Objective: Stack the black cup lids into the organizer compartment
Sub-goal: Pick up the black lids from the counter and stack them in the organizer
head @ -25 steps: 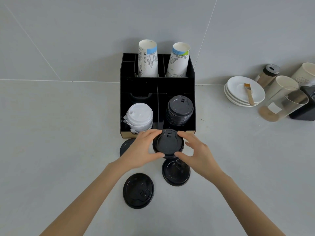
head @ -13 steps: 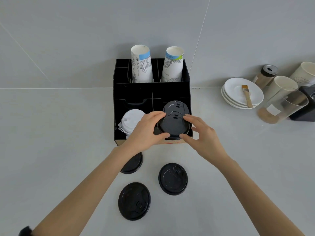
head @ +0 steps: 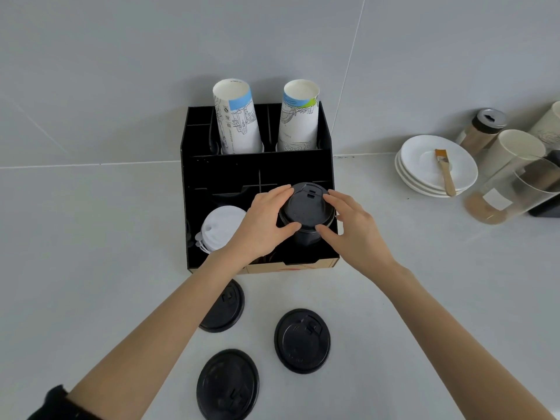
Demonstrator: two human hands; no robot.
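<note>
A black lid (head: 306, 207) is held by its rim between the curled fingers of the left hand (head: 260, 225) and right hand (head: 354, 230) atop the stack in the organizer's (head: 197, 165) front right compartment, so release is judged next, three lids (head: 301, 341) remaining on the counter (head: 91, 237).

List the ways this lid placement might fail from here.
The top black lid, pinched between left hand and right hand, may seat crooked on the black lid stack and topple it. The left hand sits close beside the white lids and could knock them. Three loose black lids remain on the counter; the taller stack may get unsteady.
</note>
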